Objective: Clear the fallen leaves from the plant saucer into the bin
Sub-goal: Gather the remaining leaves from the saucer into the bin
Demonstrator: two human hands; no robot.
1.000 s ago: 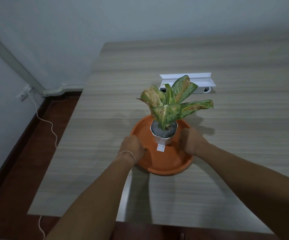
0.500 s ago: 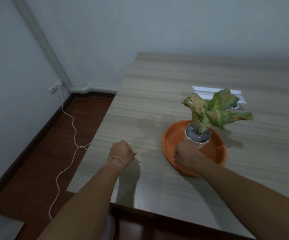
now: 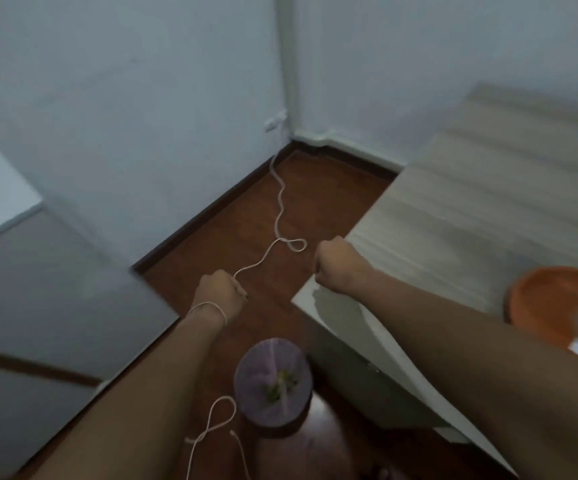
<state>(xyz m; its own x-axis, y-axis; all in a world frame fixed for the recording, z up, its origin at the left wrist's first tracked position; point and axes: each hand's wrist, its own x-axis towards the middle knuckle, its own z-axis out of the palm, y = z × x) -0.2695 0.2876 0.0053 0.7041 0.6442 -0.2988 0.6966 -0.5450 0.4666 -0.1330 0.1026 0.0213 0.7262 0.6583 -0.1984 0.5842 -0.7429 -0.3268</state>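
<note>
Head view: both fisted hands, left hand (image 3: 220,292) and right hand (image 3: 336,265), hover above the round purple plastic bin (image 3: 273,386) (contents unseeable). Fallen leaves, probably light and brittle, suit gentle pinching. The orange plastic saucer (image 3: 550,303) sits on the wood-grain tabletop (image 3: 471,216).

1. The bin (image 3: 273,386) stands on the floor (image 3: 315,202), left of the bench (image 3: 471,216).
2. The saucer (image 3: 554,303) sits on the bench, at the right.
3. A cord (image 3: 280,209) lies on the floor behind the bin.
</note>
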